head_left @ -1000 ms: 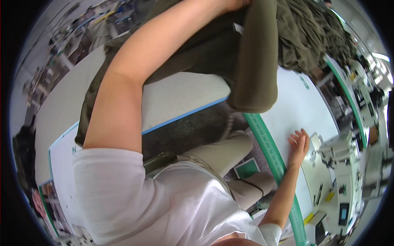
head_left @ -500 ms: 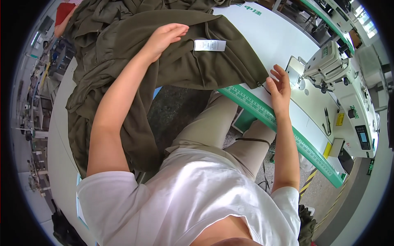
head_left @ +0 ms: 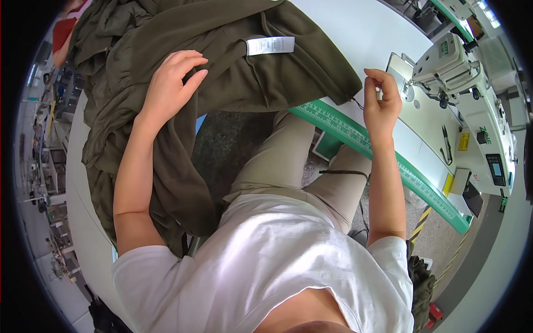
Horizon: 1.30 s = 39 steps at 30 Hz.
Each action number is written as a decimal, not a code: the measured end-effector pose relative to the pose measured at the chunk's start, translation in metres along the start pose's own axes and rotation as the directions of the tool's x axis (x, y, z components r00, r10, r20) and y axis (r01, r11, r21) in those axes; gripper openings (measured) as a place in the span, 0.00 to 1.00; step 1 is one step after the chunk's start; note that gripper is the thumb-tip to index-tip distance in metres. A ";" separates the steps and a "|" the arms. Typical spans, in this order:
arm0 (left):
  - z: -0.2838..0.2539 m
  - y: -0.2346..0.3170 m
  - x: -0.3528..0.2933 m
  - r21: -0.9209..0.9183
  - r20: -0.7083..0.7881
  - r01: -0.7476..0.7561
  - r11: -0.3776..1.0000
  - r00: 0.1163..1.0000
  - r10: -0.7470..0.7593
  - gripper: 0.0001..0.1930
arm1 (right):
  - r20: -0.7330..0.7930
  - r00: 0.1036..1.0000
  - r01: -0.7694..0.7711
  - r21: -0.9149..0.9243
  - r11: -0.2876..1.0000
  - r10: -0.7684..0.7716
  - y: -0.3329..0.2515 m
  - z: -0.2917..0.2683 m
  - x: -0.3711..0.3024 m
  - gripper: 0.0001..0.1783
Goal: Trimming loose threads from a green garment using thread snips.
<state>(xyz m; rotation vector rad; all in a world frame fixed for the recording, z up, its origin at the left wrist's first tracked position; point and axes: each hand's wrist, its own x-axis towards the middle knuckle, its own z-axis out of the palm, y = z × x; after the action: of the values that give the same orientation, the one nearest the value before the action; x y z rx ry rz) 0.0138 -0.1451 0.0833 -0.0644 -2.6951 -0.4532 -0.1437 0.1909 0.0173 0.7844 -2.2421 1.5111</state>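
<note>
Overhead, the left hand lies on a heap of olive-green cloth, palm down, fingers bent and loosely spread, pressing the fabric rather than gripping it; the cloth is soft and matte, something like fleece, thick in its folds, and it covers the near left part of the white table, spilling over the edge and hanging down beside the person's left thigh; a small white rectangular label is sewn to the cloth, lying flat just right of the left hand's fingertips; the right hand is raised near the table's front edge with thumb and forefinger pinched together on a thin dark thread that runs to the pointed corner of the cloth; the other fingers curl in; a green ruler strip, printed with fine marks, runs along the table's front edge from the cloth corner down to the right; beyond the right hand stands a pale sewing machine, hard and smooth, with a dark tool lying on the tabletop near it; the smooth tabletop between the cloth and the machine lies bare, giving the right hand room; below the edge are the person's beige trousers and a grey speckled floor.
</note>
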 end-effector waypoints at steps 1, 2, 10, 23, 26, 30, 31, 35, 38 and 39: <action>0.004 0.003 0.003 0.046 -0.005 -0.055 0.997 0.998 0.055 0.10 | -0.025 0.998 -0.066 0.000 0.998 0.066 0.004 -0.007 -0.004 0.10; 0.008 0.005 0.007 0.037 0.002 -0.060 0.997 0.998 0.060 0.10 | -0.050 0.990 -0.130 0.002 0.992 0.130 0.006 -0.012 -0.007 0.11; 0.048 0.038 0.039 -0.063 0.141 -0.186 0.981 0.971 0.193 0.10 | 0.123 0.988 0.132 -0.308 0.942 -0.098 0.002 -0.013 -0.025 0.19; 0.109 0.121 0.070 -0.616 0.043 -0.170 0.769 0.968 0.248 0.12 | 0.503 0.804 -0.546 0.416 0.727 0.315 -0.013 -0.023 -0.013 0.10; 0.101 0.128 0.067 -0.799 0.212 0.088 0.595 0.967 0.141 0.12 | 0.497 0.827 -0.550 0.617 0.562 0.263 -0.025 -0.020 -0.016 0.08; 0.094 0.132 0.063 -0.886 0.383 0.348 0.305 0.922 0.059 0.12 | 0.545 0.809 -0.578 0.669 0.468 0.220 -0.030 -0.016 -0.014 0.08; 0.094 0.131 0.062 -0.885 0.394 0.362 0.293 0.917 0.058 0.12 | 0.542 0.811 -0.576 0.671 0.468 0.220 -0.032 -0.014 -0.014 0.08; 0.092 0.134 0.056 -0.892 0.423 0.416 0.178 0.906 -0.001 0.10 | 0.547 0.808 -0.574 0.652 0.494 0.218 -0.035 -0.007 -0.018 0.07; 0.094 0.134 0.053 -0.898 0.420 0.422 0.120 0.906 -0.046 0.09 | 0.550 0.808 -0.568 0.636 0.523 0.209 -0.034 -0.004 -0.019 0.06; 0.096 0.133 0.052 -0.904 0.407 0.412 0.115 0.911 -0.065 0.09 | 0.548 0.810 -0.566 0.637 0.523 0.209 -0.035 -0.003 -0.019 0.06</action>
<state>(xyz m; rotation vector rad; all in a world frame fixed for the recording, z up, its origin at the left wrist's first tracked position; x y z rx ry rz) -0.0561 0.0105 0.0618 -0.0399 -2.0248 -2.4601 -0.1078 0.1891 0.0341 0.8892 -2.0361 2.9298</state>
